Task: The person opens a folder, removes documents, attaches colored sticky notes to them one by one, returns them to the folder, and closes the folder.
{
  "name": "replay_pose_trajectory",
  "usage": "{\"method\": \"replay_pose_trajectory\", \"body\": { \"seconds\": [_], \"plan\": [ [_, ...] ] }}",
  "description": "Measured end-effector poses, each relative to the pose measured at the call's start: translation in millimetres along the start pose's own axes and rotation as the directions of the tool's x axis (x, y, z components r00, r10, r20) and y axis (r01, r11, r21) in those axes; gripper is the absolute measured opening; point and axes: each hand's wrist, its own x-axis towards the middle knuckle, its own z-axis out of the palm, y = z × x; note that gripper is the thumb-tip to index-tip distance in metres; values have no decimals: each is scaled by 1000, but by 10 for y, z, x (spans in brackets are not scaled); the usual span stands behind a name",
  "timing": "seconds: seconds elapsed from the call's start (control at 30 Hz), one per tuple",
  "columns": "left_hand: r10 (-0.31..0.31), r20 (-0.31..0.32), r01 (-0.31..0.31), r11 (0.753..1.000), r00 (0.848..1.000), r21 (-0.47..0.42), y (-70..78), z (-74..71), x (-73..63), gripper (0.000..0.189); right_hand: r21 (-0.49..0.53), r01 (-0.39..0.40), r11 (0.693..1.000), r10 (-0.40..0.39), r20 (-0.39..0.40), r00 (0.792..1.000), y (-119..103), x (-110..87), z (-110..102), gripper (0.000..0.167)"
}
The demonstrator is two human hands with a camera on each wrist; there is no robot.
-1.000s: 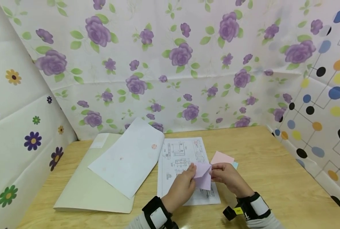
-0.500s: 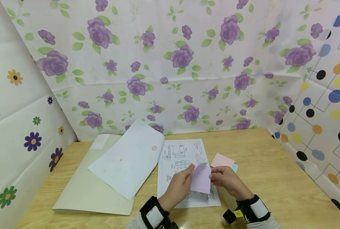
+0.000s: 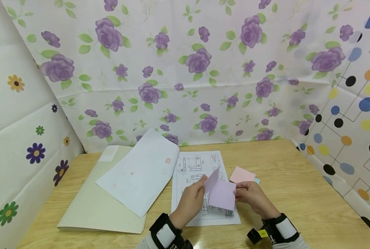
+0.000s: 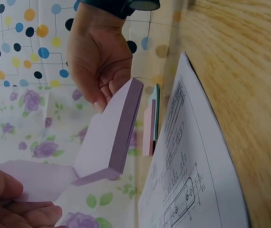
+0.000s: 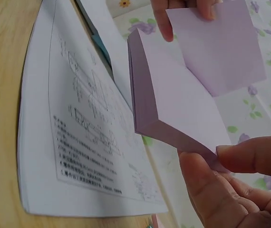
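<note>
A thick pad of lilac sticky notes [image 3: 221, 195] is held by my right hand [image 3: 256, 197], which pinches its edge between thumb and fingers. The top sheet [image 3: 212, 180] stands raised from the pad, its far edge gripped between the thumb and fingers of my left hand [image 3: 189, 197]. In the right wrist view the lifted sheet [image 5: 228, 47] still meets the pad [image 5: 183, 90] along one edge. Both hands are above a printed technical drawing [image 3: 200, 211]. Close by on the table lie a pink sticky note pad [image 3: 242, 174] and a light blue one [image 3: 257, 180], partly hidden.
On the left lies a cream folder [image 3: 110, 207] with a white sheet [image 3: 141, 173] slanting across it and over its right edge. The wooden table [image 3: 297, 193] runs back to a floral cloth [image 3: 172, 69]; patterned cloths hang at both sides.
The top sheet, earlier folded over the pad, now stands up from it. My left hand has moved left with the sheet; my right hand and the pad have shifted slightly right.
</note>
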Motion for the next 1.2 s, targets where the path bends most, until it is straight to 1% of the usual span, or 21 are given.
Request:
{"method": "replay_pose_trajectory", "body": {
  "seconds": [0.1, 0.2, 0.3, 0.37, 0.5, 0.53, 0.6, 0.67, 0.7, 0.77, 0.83, 0.9, 1.03, 1.1, 1.17, 1.2],
  "plan": [
    [10, -33, -10, 1000, 999, 10, -1, -23, 5, 37, -13, -3, 1000, 3, -10, 1000, 33, 2, -28, 35],
    [22, -83, -21, 1000, 996, 6, 3, -62, 18, 37, -8, -11, 1000, 10, -40, 999, 75, 6, -89, 33],
    [45, -143, -42, 999, 989, 22, 5, -115, 39, 38, 6, -30, 1000, 30, -72, 997, 129, 7, -198, 30],
    [63, -170, -56, 997, 984, 43, -3, -150, 54, 38, 9, -42, 999, 43, -84, 996, 161, 11, -278, 29],
    [74, -179, -57, 994, 981, 95, -60, -182, 88, 38, -7, -38, 999, 37, -105, 994, 196, 39, -409, 29],
    [77, -179, -55, 991, 981, 121, -77, -184, 98, 38, -7, -39, 999, 38, -114, 993, 201, 50, -441, 29],
    [61, -171, -31, 984, 983, 174, -112, -181, 120, 37, -9, -36, 999, 34, -130, 991, 212, 70, -507, 31],
    [42, -158, 0, 967, 986, 253, -134, -180, 142, 36, -11, -43, 999, 41, -145, 989, 226, 87, -580, 33],
    [27, -146, 18, 953, 989, 302, -142, -177, 152, 36, -12, -48, 999, 46, -153, 987, 235, 94, -615, 33],
    [-9, -110, 53, 916, 994, 397, -154, -166, 170, 35, -21, -57, 998, 53, -164, 985, 257, 105, -685, 35],
    [-30, -78, 64, 870, 997, 489, -169, -148, 191, 34, -28, -66, 997, 60, -172, 983, 279, 124, -745, 37],
    [-53, -54, 74, 826, 997, 559, -192, -115, 212, 34, -18, -72, 997, 67, -177, 982, 299, 148, -793, 40],
    [-84, -31, 83, 745, 996, 661, -238, -30, 248, 33, 28, -91, 995, 95, -178, 979, 339, 214, -856, 46],
    [-111, -2, 78, 687, 994, 723, -249, 10, 264, 32, 53, -108, 993, 116, -178, 977, 356, 243, -876, 47],
    [-148, 27, 75, 641, 989, 763, -249, 43, 282, 31, 73, -121, 990, 132, -174, 976, 368, 267, -889, 45],
    [-166, 39, 75, 625, 985, 777, -245, 57, 289, 29, 78, -124, 989, 136, -171, 976, 372, 275, -893, 44]
  ]
}}
